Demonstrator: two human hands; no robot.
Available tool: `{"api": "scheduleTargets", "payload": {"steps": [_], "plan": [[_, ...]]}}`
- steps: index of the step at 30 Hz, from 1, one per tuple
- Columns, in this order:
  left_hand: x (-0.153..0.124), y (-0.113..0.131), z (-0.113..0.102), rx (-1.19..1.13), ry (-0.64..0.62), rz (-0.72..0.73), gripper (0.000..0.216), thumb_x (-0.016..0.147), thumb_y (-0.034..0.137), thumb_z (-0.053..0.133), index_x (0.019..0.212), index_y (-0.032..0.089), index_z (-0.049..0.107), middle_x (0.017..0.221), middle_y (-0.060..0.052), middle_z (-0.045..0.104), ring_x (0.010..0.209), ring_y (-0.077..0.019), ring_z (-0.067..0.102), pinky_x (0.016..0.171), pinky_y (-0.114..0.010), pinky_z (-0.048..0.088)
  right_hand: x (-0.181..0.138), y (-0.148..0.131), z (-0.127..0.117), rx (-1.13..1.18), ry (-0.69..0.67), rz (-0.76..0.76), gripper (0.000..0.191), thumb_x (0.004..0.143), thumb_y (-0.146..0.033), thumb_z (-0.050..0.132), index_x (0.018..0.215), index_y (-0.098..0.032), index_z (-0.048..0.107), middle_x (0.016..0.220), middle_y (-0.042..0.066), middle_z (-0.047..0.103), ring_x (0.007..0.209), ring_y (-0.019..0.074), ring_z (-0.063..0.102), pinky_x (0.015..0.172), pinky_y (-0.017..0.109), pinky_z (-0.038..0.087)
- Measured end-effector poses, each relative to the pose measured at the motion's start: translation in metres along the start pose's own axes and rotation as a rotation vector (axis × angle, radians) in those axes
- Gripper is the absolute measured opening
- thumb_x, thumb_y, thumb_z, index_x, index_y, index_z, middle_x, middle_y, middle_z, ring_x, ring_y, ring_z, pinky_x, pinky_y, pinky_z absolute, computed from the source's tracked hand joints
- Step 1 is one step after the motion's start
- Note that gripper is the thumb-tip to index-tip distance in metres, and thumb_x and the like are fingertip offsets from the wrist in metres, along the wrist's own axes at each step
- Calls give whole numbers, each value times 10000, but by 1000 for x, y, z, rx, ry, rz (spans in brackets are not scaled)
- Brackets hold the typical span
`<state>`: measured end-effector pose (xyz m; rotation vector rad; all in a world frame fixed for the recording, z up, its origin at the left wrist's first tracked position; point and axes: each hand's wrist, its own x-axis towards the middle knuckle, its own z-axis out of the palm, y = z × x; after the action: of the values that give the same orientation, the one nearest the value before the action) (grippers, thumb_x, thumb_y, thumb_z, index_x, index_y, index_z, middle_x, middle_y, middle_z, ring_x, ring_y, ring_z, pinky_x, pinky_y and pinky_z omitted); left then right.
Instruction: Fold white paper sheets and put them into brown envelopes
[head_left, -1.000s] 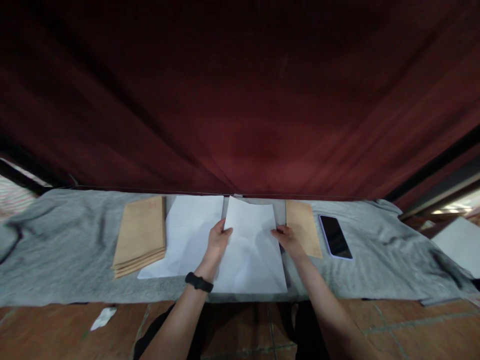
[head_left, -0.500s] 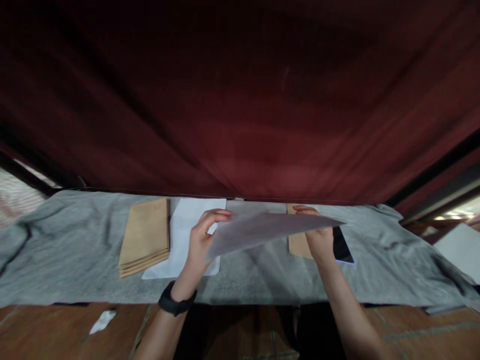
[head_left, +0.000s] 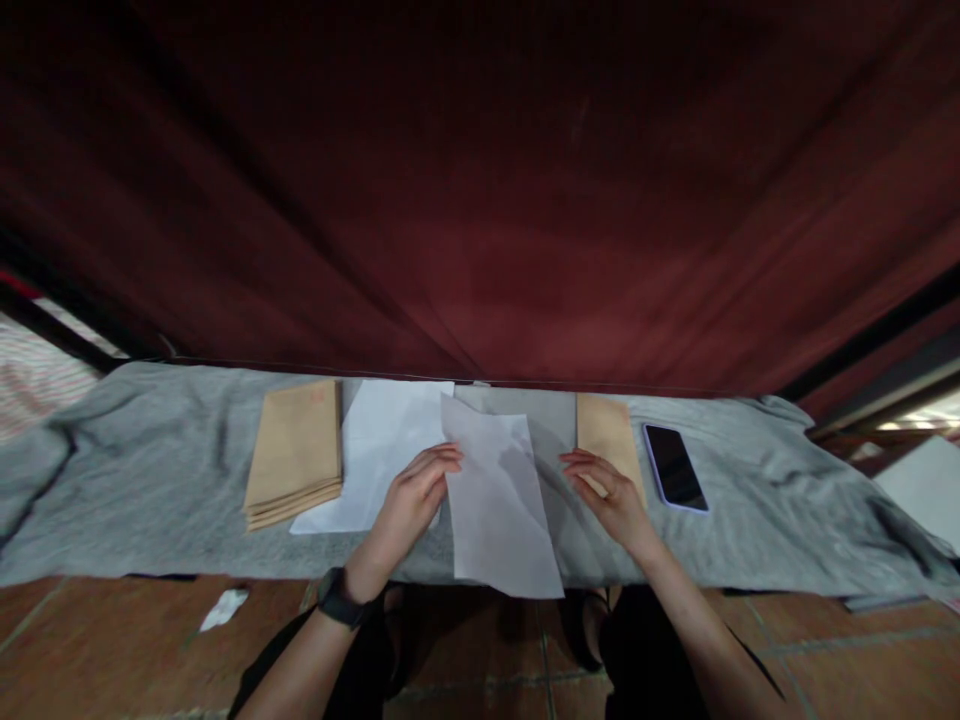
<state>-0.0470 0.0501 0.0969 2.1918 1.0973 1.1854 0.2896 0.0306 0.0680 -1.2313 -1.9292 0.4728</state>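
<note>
So we've got a big dark red curtain (head_left: 480, 200) hanging behind everything, and under it a tabletop covered with a wrinkly grey cloth (head_left: 150, 480). We'll use the single white sheet (head_left: 499, 500) in the middle as our landmark, since that's what both hands are busy with. It lies on the cloth slightly skewed, its near edge poking just past the tabletop edge toward us.

Left of the sheet sits a second lot of white paper (head_left: 375, 450), partly tucked under it, and further left a stack of brown envelopes (head_left: 296, 450). Right of the sheet there's one lone brown envelope (head_left: 606, 435), then a phone (head_left: 675, 468) face up just beyond that. Well below and left of the sheet, a crumpled white scrap (head_left: 223, 608) sits on the tiled floor.

Our left hand (head_left: 411, 500), black watch (head_left: 341, 598) on the wrist, rests fingers-spread on the sheet's left edge, pinning rather than gripping. Our right hand (head_left: 611, 492) is open and relaxed, fingertips just off the right edge, holding nothing.

For doing this well, we'd say square the sheet up first: keep the left hand pressing flat so it can't slide on the soft cloth, and match corners before any crease, since that cloth will let things drift.
</note>
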Motion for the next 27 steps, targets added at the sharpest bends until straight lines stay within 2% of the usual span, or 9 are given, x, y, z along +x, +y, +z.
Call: {"api": "scheduleTargets", "payload": {"steps": [2,4,7,9,12,17,22,25,27], "plan": [[2,2,-1,-31,77,-15,213,901,114,469,936,227,646,1113,-55,716,1181,-197,633,1041,-379,491,0,2,2,-57,-56,-27,377,953,-196,497,1288,-295,637,1344,36,653,1332,217,539,1148,470,430],[3,1,-2,-58,94,-23,183,904,132,491,913,225,649,1112,-60,718,1182,-210,635,1044,-390,487,-2,4,8,-123,-174,-53,573,901,-98,475,1435,-300,518,1481,29,541,1416,207,442,1192,476,372],[2,-3,-5,-76,72,-34,167,901,148,507,905,225,655,1129,-66,720,1186,-220,635,1049,-403,480,-10,4,20,-189,-373,-65,820,791,24,461,1536,-304,366,1601,17,374,1493,196,302,1228,472,308],[1,-6,-6,-85,76,-52,146,898,164,521,911,224,654,1136,-70,720,1179,-222,641,1042,-402,485,-14,2,26,-214,-439,-61,891,766,49,476,1559,-320,305,1627,13,317,1508,200,263,1236,471,288],[-1,-8,-8,-89,67,-78,129,886,168,532,901,223,648,1145,-71,720,1183,-224,641,1040,-400,487,-16,0,28,-239,-418,-71,850,812,25,506,1550,-352,316,1629,5,312,1495,214,301,1234,478,294],[-3,-12,-8,-75,23,-77,166,866,126,522,912,222,649,1166,-68,712,1216,-226,624,1068,-414,472,-7,-5,24,-234,-291,-164,732,837,57,463,1448,-343,506,1547,12,457,1414,229,450,1194,500,370],[-6,-23,-8,-39,-112,5,322,841,68,519,1047,223,712,1235,-76,689,1261,-232,593,1084,-423,480,-5,2,9,-176,-237,-229,705,825,70,418,1377,-334,588,1426,9,596,1369,205,505,1155,487,426],[-9,-28,-4,26,-196,44,514,818,-19,421,1148,243,715,1325,-55,647,1315,-204,548,1121,-428,457,-9,10,-4,-181,-217,-204,678,846,52,401,1359,-341,604,1431,4,591,1373,202,500,1168,506,399],[-9,-28,2,84,-280,56,562,820,-38,409,1204,252,700,1381,-49,614,1340,-191,522,1135,-412,448,-12,11,-8,-179,-257,-178,659,851,34,411,1361,-336,604,1455,12,568,1381,209,490,1175,510,382]]}}
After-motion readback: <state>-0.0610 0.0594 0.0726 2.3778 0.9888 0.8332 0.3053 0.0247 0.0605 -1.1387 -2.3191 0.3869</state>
